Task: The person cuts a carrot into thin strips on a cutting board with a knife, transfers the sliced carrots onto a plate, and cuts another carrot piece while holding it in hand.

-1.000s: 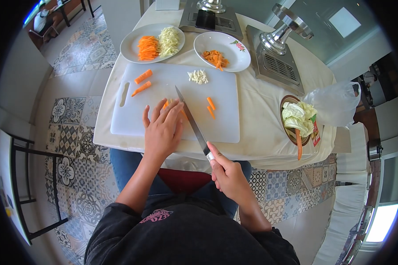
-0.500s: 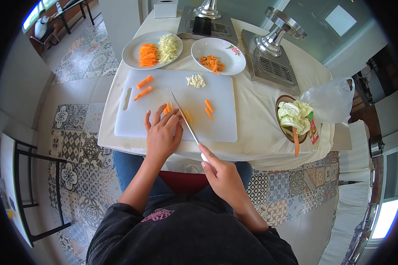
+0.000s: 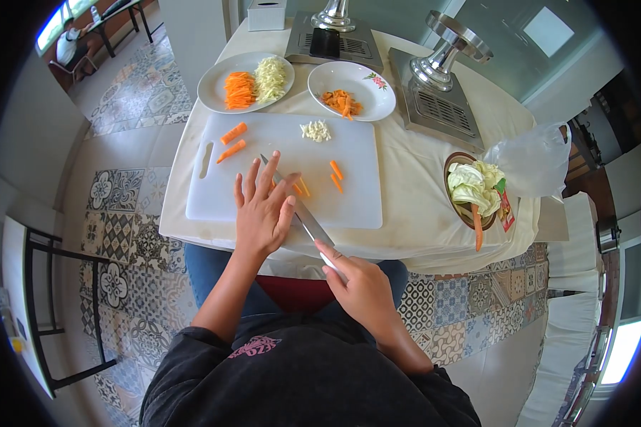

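L hand [image 3: 259, 212] over cutting bd [image 3: 349, 206], fingers spread wide. R hand [image 3: 363, 283] fingers wrapped on knife [image 3: 312, 225], pointing ~11 o'clock. Carrot sticks [image 3: 305, 187] just beside it, 2 o'clock side.

A patterned tile floor [image 3: 126, 242] runs beside a grey wall [image 3: 39, 135]; a window [image 3: 623, 354] glows white.

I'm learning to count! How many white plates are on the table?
2. One plate holds orange shreds and pale shreds, beyond the cutting board; the flowered plate, right of it, holds orange scraps.
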`<state>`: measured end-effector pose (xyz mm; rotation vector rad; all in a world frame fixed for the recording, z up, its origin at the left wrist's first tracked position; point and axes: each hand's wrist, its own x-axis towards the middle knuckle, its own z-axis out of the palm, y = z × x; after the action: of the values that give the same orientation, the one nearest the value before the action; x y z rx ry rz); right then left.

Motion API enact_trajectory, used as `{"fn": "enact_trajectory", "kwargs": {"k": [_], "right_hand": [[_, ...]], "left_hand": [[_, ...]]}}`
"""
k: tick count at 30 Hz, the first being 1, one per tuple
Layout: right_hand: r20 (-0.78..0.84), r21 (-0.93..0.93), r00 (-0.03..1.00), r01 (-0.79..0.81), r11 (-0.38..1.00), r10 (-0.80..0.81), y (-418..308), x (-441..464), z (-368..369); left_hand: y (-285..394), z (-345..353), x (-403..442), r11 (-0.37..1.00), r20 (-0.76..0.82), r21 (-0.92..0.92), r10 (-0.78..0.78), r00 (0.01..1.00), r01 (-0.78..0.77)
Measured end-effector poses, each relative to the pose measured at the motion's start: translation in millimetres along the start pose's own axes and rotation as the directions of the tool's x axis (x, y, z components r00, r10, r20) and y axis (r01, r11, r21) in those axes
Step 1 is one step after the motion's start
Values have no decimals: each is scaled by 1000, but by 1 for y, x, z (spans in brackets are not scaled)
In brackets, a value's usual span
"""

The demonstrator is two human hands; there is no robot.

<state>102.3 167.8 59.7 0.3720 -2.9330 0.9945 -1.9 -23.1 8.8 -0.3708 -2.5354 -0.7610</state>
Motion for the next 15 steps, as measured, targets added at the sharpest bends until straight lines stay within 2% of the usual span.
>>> {"fn": "enact_trajectory", "kwargs": {"k": [1, 2, 4, 6, 8, 10, 15], "right_hand": [[19, 14, 1000, 0, 1000, 0, -2, -1, -3], [26, 118, 1000, -15, 993, 12, -4, -2, -6], [43, 321, 998, -47, 946, 35, -8, -5, -14], [152, 395, 971, -229, 890, 182, -12, -11, -26], [250, 441, 923, -378, 814, 293, -17, -14, -38], [333, 464, 865, -497, 733, 376, -22, -17, -48], [409, 491, 827, -555, 672, 385, -24, -27, -50]], "left_hand": [[-1, -1, -1, 996, -44, -81, -26, 999, 22], [-2, -2, -2, 986, -85, -162, -55, 995, 40], [-7, -1, -6, 984, -140, -130, -141, 980, 123], [-10, 0, -8, 980, -168, -78, -193, 967, 182], [-14, 0, -9, 975, -167, -1, -218, 962, 221], [-14, 1, -10, 980, -154, 60, -179, 972, 190], [-9, 0, -7, 977, -53, 102, -184, 982, 188]]}}
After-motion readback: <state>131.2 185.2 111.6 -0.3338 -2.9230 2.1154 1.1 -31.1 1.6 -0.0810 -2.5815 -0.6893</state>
